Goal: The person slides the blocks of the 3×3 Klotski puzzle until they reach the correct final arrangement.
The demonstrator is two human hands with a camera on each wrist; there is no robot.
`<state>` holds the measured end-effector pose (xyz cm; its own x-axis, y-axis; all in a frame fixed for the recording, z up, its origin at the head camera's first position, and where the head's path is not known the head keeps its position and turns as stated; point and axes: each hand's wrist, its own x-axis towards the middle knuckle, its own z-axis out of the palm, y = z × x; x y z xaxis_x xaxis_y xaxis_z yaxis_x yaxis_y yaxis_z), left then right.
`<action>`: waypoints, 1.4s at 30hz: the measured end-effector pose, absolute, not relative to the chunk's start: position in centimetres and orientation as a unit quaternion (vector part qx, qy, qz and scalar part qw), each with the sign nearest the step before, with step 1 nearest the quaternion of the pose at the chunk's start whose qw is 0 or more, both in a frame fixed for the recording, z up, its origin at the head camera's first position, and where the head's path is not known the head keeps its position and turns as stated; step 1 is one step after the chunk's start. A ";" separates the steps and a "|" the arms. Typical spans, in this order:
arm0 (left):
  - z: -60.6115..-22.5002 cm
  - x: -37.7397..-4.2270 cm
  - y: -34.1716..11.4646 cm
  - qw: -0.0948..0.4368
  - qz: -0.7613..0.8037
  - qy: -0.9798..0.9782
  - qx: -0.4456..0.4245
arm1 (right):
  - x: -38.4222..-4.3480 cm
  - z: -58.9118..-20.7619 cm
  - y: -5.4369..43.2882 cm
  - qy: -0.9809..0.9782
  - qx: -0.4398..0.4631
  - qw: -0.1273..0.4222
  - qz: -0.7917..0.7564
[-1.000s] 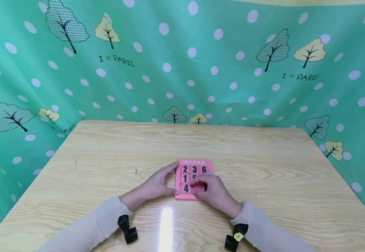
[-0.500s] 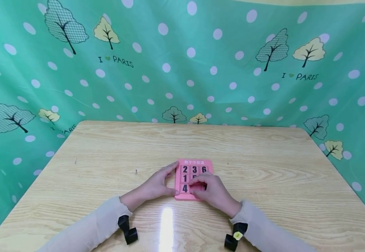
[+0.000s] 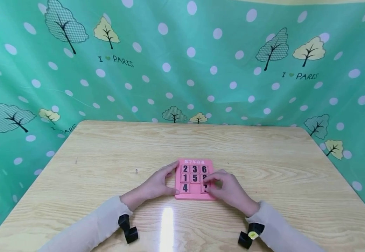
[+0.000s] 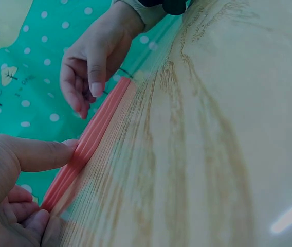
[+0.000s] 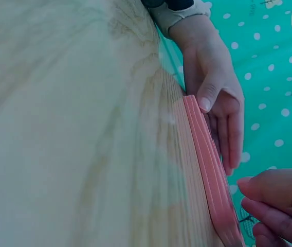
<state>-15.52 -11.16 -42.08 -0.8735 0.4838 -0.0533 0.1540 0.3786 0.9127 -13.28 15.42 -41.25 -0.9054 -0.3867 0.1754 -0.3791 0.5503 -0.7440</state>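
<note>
A pink sliding number puzzle (image 3: pixel 188 197) lies flat on the table. Its rows read 2, 3, 6, then 1, 5, and a partly covered 8; at the bottom are tile 4 (image 3: pixel 185 188), a vacant middle slot and tile 7 (image 3: pixel 204 188). My left hand (image 3: pixel 157 182) holds the puzzle's left side, thumb at the lower corner and fingers at the upper one. Over the right column hovers my right hand (image 3: pixel 227 189), thumb beside the 7 and index finger by the 8. In the right wrist view, those fingers are loosely bent with nothing between them.
The puzzle rests on a light wooden table (image 3: pixel 122 147). Behind it hangs a green dotted cloth (image 3: pixel 176 77) printed with trees. A bright reflection lies on the tabletop in front of the puzzle. Each wrist wears a black camera.
Tile 4 slid slightly left into its corner. My right hand then moved right, off the bottom middle, uncovering the 5, the vacant slot and most of the 7. My left hand stayed put.
</note>
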 end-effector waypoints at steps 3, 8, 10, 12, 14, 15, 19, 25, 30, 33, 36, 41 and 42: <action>-42.0 -15.5 -11.1 0.159 0.522 0.815 0.196 | -13.2 -41.4 16.0 0.885 -0.210 0.004 -0.415; -42.4 -15.8 -11.1 0.159 0.522 0.813 0.204 | -13.0 -41.4 16.7 0.893 -0.196 0.004 -0.406; -42.5 -15.9 -11.0 0.158 0.523 0.812 0.205 | -12.9 -41.4 16.8 0.894 -0.194 0.002 -0.405; -42.5 -15.9 -11.0 0.159 0.521 0.813 0.205 | -12.8 -41.3 17.0 0.894 -0.195 0.003 -0.404; -42.4 -15.9 -11.0 0.161 0.520 0.814 0.203 | -12.8 -41.2 17.0 0.894 -0.195 0.004 -0.403; -42.4 -15.9 -11.0 0.161 0.518 0.816 0.202 | -12.7 -41.2 17.0 0.895 -0.194 0.006 -0.403; -42.3 -15.8 -11.0 0.159 0.514 0.817 0.206 | -12.6 -41.0 16.9 0.897 -0.178 0.010 -0.403; -42.2 -15.8 -11.0 0.160 0.515 0.816 0.208 | -12.5 -41.0 16.9 0.900 -0.161 0.018 -0.406; -42.3 -15.8 -11.1 0.160 0.516 0.816 0.204 | -12.6 -41.2 16.8 0.898 -0.175 0.012 -0.405; -42.3 -15.8 -11.1 0.161 0.513 0.819 0.199 | -12.6 -41.3 16.6 0.896 -0.186 0.007 -0.403; -42.3 -15.8 -11.2 0.162 0.513 0.820 0.195 | -12.7 -41.5 16.4 0.892 -0.191 0.008 -0.410; -42.3 -15.7 -11.2 0.164 0.517 0.819 0.188 | -12.8 -41.6 15.9 0.882 -0.193 0.015 -0.430; -42.3 -15.7 -11.3 0.164 0.518 0.818 0.188 | -12.8 -41.7 15.8 0.880 -0.191 0.018 -0.434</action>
